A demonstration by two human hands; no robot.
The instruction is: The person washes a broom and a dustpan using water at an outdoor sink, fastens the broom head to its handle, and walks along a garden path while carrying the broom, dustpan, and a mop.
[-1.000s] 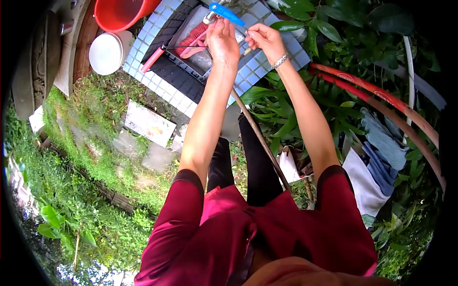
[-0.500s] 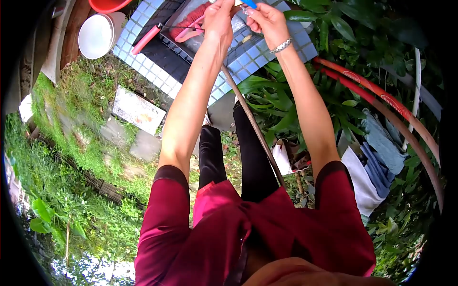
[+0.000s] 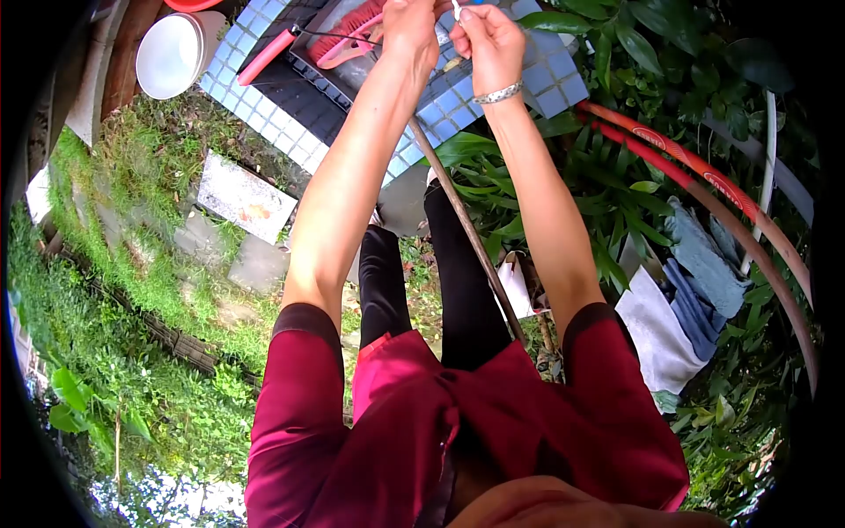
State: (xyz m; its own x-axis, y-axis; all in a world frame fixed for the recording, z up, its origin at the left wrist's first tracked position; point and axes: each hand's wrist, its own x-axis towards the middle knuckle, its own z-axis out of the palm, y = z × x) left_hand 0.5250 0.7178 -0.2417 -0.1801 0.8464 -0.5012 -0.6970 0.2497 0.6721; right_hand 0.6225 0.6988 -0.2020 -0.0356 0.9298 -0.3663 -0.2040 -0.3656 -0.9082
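My right hand (image 3: 495, 42), with a patterned band on its wrist, pinches a small white piece (image 3: 457, 10) at the top edge of the view. My left hand (image 3: 411, 28) is closed beside it, and the top edge cuts off what its fingers hold. Both hands are above a blue-tiled sink (image 3: 449, 113). Within the sink, near my left hand, lies a pink scrubbing brush (image 3: 339, 55) with reddish bristles. A pink-handled tool (image 3: 267, 58) with a thin dark shaft rests across the tiled rim.
White buckets (image 3: 169, 60) stand left of the sink, by a red basin (image 3: 192, 3). A wooden stick (image 3: 458, 207) slants beside my legs. Red hoses (image 3: 695, 163) curve along the right among leafy plants. Cloths (image 3: 656, 330) hang there. A stained white board (image 3: 246, 195) lies on the grass.
The blue thing seen between my hands has gone out of view, and a small white piece shows at my right fingertips. My right hand has shifted slightly left and down.
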